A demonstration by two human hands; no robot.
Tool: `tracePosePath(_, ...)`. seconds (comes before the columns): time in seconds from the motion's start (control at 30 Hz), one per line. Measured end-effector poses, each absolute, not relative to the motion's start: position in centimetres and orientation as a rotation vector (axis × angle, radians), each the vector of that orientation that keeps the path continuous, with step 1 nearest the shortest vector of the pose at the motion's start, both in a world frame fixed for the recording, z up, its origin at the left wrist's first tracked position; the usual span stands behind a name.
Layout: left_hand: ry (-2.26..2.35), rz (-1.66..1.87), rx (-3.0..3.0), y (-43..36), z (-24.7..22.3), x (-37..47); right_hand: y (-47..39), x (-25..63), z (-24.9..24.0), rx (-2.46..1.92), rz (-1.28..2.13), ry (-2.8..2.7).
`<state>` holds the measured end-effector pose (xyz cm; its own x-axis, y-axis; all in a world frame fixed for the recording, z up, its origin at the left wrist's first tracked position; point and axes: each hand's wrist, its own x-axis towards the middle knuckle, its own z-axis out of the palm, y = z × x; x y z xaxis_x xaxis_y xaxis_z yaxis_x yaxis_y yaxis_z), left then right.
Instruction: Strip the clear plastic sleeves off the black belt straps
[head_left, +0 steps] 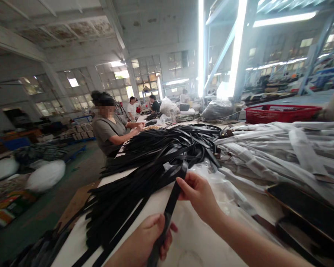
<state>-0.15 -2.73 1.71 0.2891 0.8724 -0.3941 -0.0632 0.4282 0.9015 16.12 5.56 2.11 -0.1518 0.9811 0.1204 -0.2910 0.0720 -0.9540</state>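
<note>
Black strap: held taut between both hands above the white table; its far end runs up into the heap.
Left hand: low in view, fingers wrapped tight around the strap's near end.
Right hand: higher and further out, thumb and fingertips pinched together on the strap.
Strap heap: many black straps piled across the table; their ends hang over the left table edge.
Red crate: at the far right of the table; contents cannot be made out.
Clear plastic sleeves: stacked right of the heap, just beside it.
Dark tray: near right, flat, at the table's edge.
Co-worker: stands at the left side of the table, further along, hands on the tabletop.
Open room: bare white tabletop directly under the hands; floor aisle left of the table, with white sacks lying beyond.
</note>
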Motion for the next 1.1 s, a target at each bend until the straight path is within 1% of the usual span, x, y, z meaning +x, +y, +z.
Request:
tracePosePath(0.1, 1.007, 0.664, 0.765, -2.8, 1.9, -0.4, 4.9, 15.8, 2.2, -0.838, 1.473, -1.167)
tracePosePath(0.27, 0.878, 0.672, 0.678, -2.8, 2.3, -0.7, 3.1, 14.6, 1.1, -0.812, 1.584, -1.296)
tracePosePath(0.37, 0.878, 0.688, 0.679, -2.8, 2.3, -0.9, 3.1, 14.4, 0.7, -0.715, 1.788, -1.369)
tracePosePath(0.43, 0.867, 0.683, 0.709, -3.0, 2.3, -0.9, 4.0, 14.9, 0.5, -0.699, 1.967, -1.24)
tracePosePath(0.5, 0.846, 0.646, 0.731, -3.1, 2.3, -0.9, 5.3, 15.5, 0.4, -0.717, 2.037, -1.014)
tracePosePath(0.6, 0.851, 0.614, 0.719, -3.1, 2.0, -0.7, 6.4, 15.9, 0.1, -0.733, 1.971, -0.901)
tracePosePath(0.77, 0.878, 0.718, 0.707, -2.9, 1.9, -0.6, 3.9, 14.5, -0.1, -0.787, 1.882, -1.27)
tracePosePath(0.83, 0.859, 0.731, 0.732, -2.9, 2.1, -0.7, 3.2, 14.3, 0.1, -0.764, 1.902, -1.356)
tracePosePath(0.93, 0.813, 0.642, 0.76, -3.1, 2.5, -0.8, 4.0, 15.1, 0.7, -0.679, 1.947, -1.102)
tracePosePath(1.0, 0.809, 0.563, 0.763, -3.2, 2.5, -0.6, 5.2, 15.9, 1.1, -0.673, 1.864, -0.924)
tracePosePath(1.1, 0.853, 0.598, 0.751, -3.1, 2.3, -0.4, 6.0, 16.3, 1.0, -0.703, 1.74, -0.954)
